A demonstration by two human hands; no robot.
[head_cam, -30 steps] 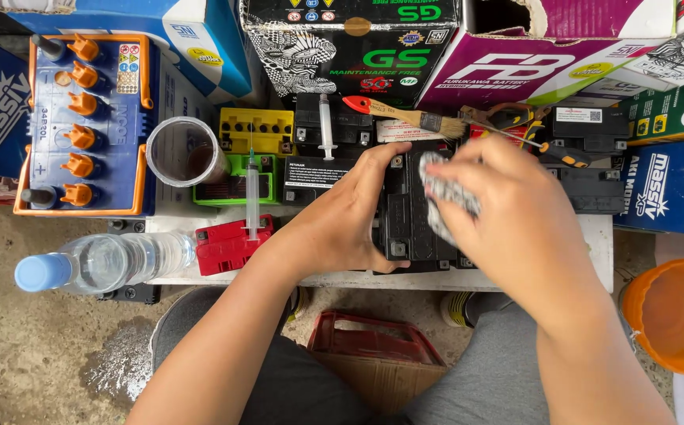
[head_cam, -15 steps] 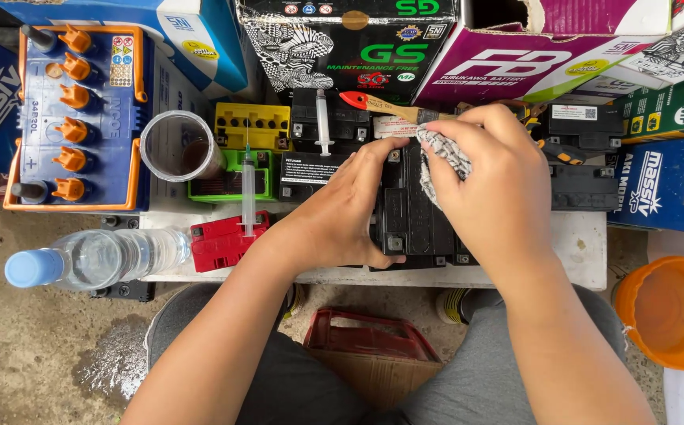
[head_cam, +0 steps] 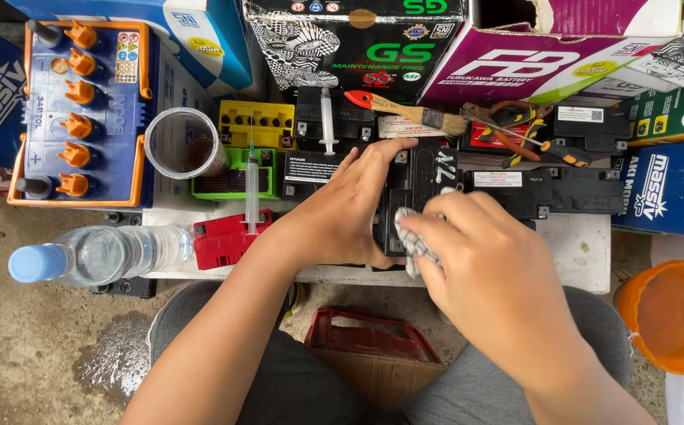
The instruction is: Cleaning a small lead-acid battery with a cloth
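Two hands worked on the small black battery point(head_cam: 417, 185), which sat on the white bench top point(head_cam: 582, 252) among other batteries. Left hand point(head_cam: 342, 212) lay curled against its left side, fingers wrapped over the top edge. Right hand point(head_cam: 487, 271) pinched a patterned grey rag point(head_cam: 411, 240), pressed on the battery's near edge. Red-handled brush point(head_cam: 405, 114) lay just behind.

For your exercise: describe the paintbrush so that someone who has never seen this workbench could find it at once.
Start at the black-and-green carton at the back. Just below it, the paintbrush lies flat across small black batteries. Its red-orange handle tip and pale bristles set it apart from the clear syringe beside it.
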